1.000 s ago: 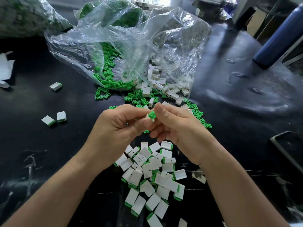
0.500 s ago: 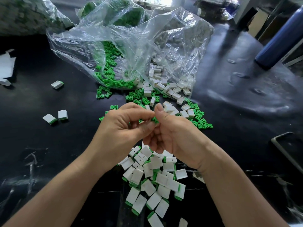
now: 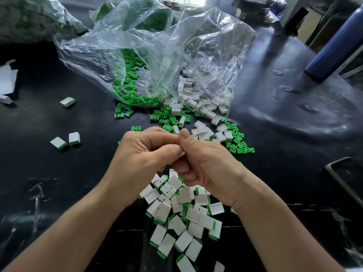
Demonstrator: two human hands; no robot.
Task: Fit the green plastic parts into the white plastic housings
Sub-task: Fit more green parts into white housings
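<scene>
My left hand (image 3: 143,156) and my right hand (image 3: 206,163) meet above the black table, fingers curled together. Between their fingertips they pinch one small piece (image 3: 181,149), a green part in a white housing, mostly hidden by the fingers. Below the hands lies a pile of assembled white housings with green ends (image 3: 182,216). Beyond the hands, loose green parts (image 3: 167,118) and empty white housings (image 3: 204,132) are scattered at the mouth of a clear plastic bag (image 3: 157,55).
Three assembled pieces lie apart on the left: two together (image 3: 65,140) and one farther back (image 3: 67,101). A dark blue bottle (image 3: 337,46) stands at the right rear. A dark tray corner (image 3: 345,173) sits at the right edge. White paper scraps (image 3: 6,81) lie at the far left.
Both hands have stayed together over the pile. The green part that showed between the fingertips is now almost hidden by the fingers.
</scene>
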